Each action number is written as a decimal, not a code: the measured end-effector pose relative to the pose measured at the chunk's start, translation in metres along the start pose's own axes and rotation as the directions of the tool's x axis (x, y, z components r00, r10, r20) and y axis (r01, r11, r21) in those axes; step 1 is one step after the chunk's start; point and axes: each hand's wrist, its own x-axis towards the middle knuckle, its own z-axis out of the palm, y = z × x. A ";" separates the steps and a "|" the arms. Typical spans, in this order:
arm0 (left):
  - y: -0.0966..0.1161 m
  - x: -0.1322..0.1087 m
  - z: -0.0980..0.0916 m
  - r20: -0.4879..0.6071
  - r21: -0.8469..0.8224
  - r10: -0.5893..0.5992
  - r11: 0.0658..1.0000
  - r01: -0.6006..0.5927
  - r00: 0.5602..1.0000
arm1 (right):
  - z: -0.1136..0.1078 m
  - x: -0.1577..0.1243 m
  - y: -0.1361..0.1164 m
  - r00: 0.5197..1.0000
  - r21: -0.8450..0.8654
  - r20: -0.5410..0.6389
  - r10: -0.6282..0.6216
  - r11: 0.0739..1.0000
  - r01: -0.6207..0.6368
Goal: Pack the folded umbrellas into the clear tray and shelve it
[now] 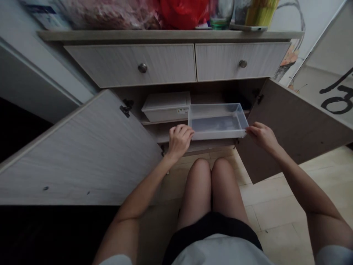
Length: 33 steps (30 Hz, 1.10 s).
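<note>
A clear plastic bin (217,134) without a lid is held at the mouth of the open cabinet, partly over its upper shelf. My left hand (179,139) pinches its near left corner, fingers closed over the rim. At the near right corner, my right hand (260,134) grips the bin between thumb and fingers. Nothing shows inside the bin. Just left of it, a white lidded box (167,106) rests on the shelf, with a small label on its front.
The left door (91,154) and right door (298,125) of the cabinet stand swung outward on both sides. Two closed drawers (165,64) sit above. On the cabinet top are a red bag (183,13), a glass (221,14) and a pink plastic bag (110,14). My knees are just below the shelf.
</note>
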 end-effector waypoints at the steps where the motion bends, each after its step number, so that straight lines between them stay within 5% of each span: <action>1: 0.004 -0.017 -0.004 -0.002 0.005 0.012 1.000 -0.012 1.000 | -0.001 -0.014 -0.006 1.000 0.017 0.010 -0.019 1.000 0.019; 10: 0.022 -0.125 -0.015 0.020 0.010 -0.053 0.999 0.053 0.998 | 0.026 -0.094 -0.056 0.990 0.067 0.108 -0.088 0.994 0.081; 19: 0.022 -0.165 0.009 0.101 -0.147 -0.169 0.972 0.183 0.980 | 0.045 -0.110 -0.063 0.983 0.052 0.149 -0.111 0.993 0.104; 23: 0.016 -0.174 0.026 0.086 -0.360 -0.274 0.888 0.286 0.958 | 0.043 -0.108 -0.064 0.978 0.020 0.163 -0.130 0.992 0.128; 25: 0.013 -0.175 0.037 0.087 -0.482 -0.426 0.773 0.412 0.901 | 0.042 -0.106 -0.065 0.975 0.009 0.176 -0.138 0.990 0.138; 28: 0.012 -0.169 0.055 0.235 -0.587 -0.621 0.522 0.618 0.748 | 0.040 -0.102 -0.066 0.971 0.003 0.194 -0.140 0.990 0.142; 33: 0.013 -0.156 0.069 0.492 -0.649 -0.622 0.204 0.733 0.609 | 0.035 -0.096 -0.071 0.957 -0.013 0.271 -0.106 0.993 0.114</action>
